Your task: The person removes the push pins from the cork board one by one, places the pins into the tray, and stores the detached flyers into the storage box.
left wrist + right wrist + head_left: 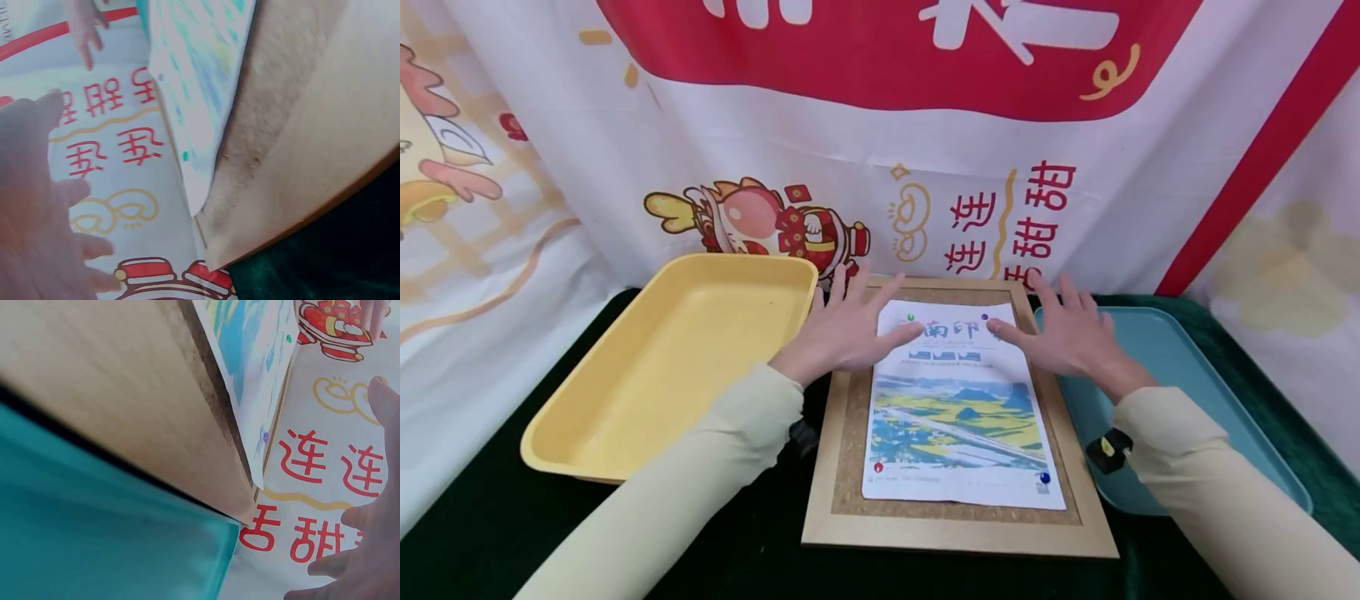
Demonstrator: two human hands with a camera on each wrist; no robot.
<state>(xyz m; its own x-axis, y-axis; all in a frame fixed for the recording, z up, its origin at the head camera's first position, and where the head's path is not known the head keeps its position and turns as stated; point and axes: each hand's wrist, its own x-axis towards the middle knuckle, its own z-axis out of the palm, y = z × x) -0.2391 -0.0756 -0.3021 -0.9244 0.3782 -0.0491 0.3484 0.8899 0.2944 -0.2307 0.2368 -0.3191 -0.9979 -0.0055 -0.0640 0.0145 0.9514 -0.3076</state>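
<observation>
A printed sheet of paper (958, 417) with a landscape picture lies on a wood-framed cork board (951, 531). Pins with coloured heads sit near its corners, including a red pushpin (878, 467) and a blue pushpin (1044, 478). My left hand (842, 333) is spread over the board's upper left side, its thumb overlapping the sheet's edge in the head view. Over the upper right side is my right hand (1067, 333), fingers apart and thumb toward the sheet. Neither hand holds anything. In the wrist views, the left hand (37, 206) and right hand (369, 544) both show extended fingers.
A yellow tray (677, 358) stands left of the board, and a blue-green tray (1217, 417) lies along its right side. Dark green cloth (722, 542) covers the table. Behind hangs a white and red printed curtain (820, 133). A small black object (803, 435) lies beside the left forearm.
</observation>
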